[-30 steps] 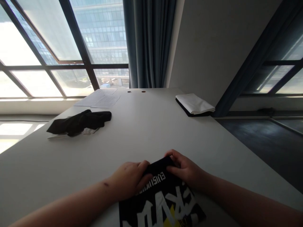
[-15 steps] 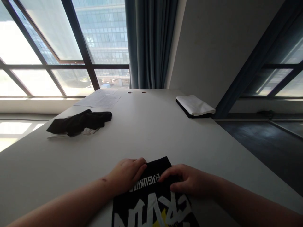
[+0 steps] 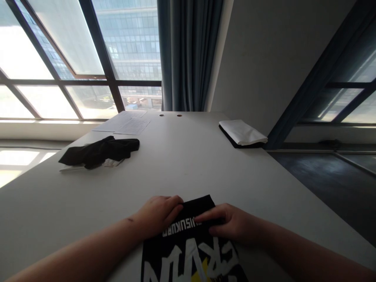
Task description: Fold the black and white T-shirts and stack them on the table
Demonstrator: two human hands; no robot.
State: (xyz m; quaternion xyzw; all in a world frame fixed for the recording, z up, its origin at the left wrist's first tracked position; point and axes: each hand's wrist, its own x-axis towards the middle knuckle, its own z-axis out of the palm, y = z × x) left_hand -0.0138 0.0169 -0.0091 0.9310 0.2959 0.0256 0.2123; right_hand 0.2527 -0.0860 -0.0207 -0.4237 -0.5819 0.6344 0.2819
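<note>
A black cloth garment [image 3: 173, 252] with large white lettering and a yellow patch, seemingly a folded T-shirt, lies at the table's near edge. Its lower part runs out of the picture. My left hand [image 3: 158, 215] is closed over its upper left edge, fingertips curled at the fabric. On the upper right side, my right hand [image 3: 232, 223] grips the same garment, with the index finger reaching over the small white letters and the thumb lower down. Its remaining fingers are hidden.
A crumpled black cloth [image 3: 100, 152] with something white under it lies at the left. Printed paper sheets [image 3: 123, 122] rest at the far left. A folded white cloth [image 3: 243, 132] lies on a black one at the right table edge. The white table [image 3: 176, 164] narrows toward the curtain.
The right index finger has slid slightly left over the small lettering, covering more of it. The garment's top corner sits slightly further right. The left hand stays at its edge.
</note>
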